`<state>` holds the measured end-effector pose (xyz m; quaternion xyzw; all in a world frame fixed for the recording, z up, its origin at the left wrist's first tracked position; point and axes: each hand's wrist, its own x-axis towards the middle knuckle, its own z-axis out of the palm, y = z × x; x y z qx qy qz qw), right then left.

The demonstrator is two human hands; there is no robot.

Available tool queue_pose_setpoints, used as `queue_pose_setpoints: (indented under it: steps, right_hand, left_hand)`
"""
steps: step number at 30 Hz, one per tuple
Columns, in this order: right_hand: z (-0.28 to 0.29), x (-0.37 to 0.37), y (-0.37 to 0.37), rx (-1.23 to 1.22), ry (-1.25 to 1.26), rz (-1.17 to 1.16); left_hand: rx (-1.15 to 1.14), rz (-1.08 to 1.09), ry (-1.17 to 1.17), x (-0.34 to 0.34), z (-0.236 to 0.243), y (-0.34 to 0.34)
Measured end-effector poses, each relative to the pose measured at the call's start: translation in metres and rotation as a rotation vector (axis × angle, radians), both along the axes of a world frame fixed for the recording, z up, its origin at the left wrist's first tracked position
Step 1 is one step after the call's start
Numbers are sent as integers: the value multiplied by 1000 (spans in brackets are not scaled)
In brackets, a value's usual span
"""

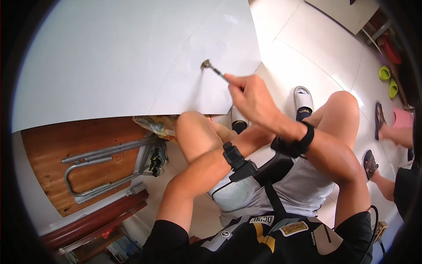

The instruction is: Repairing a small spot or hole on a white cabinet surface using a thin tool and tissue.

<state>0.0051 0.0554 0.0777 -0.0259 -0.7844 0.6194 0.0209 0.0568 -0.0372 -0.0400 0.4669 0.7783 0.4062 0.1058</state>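
fingers of the right hand (251, 91) wrap the handle of a small-headed metal tool (216, 71) in the head view, its head at the right part of the white desk (118, 57); contact is unclear. left hand (261, 133) lies mostly hidden, its grip untellable. the step seems to be applying the tool; next calls for steady aim.
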Motion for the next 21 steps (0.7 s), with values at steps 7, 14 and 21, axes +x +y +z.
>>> queue_pose_setpoints:
  steps: [7, 14, 21]
  right_hand:
    - [8, 4, -7, -11, -64, 115]
    - [-19, -25, 30, -20, -108, -22]
    - [-22, -31, 39, -162, -67, -26]
  left_hand:
    - [102, 260, -93, -23, -2, -11]
    - [-760, 356, -161, -48, 60, -23]
    - [-288, 604, 643, -109, 123, -55]
